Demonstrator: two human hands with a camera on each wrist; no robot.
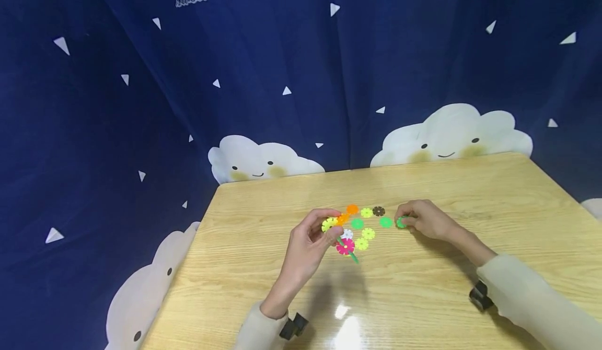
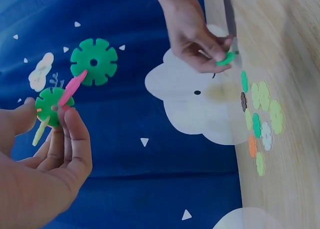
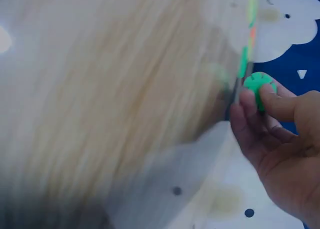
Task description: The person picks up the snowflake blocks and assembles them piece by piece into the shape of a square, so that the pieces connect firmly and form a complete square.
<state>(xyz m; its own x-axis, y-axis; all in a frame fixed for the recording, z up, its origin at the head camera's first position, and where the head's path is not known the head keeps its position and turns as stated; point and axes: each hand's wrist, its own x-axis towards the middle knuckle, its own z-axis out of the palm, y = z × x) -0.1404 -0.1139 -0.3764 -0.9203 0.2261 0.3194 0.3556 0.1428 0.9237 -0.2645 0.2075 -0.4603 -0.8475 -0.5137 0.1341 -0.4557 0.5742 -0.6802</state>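
Observation:
My left hand [image 1: 308,240] holds a small assembly of notched plastic discs above the table, pinched between thumb and fingers. In it a pink disc [image 1: 345,246] joins green discs [image 2: 94,62], with a yellow disc [image 1: 330,224] and an orange one by the fingertips. Off to the right, my right hand [image 1: 425,220] pinches a single green notched disc [image 3: 260,84] between thumb and fingers, close over the tabletop. Loose discs lie between the hands: a brown disc [image 1: 379,211], a green disc [image 1: 385,222], a white disc [image 1: 347,234], an orange disc [image 1: 352,209] and several yellow ones.
The light wooden table [image 1: 226,266] ends at the back against a dark blue curtain [image 1: 263,42] printed with white triangles and smiling clouds. Each sleeve has a dark wrist camera [image 1: 481,295] strapped near its cuff. A bright reflection shows on the front of the tabletop.

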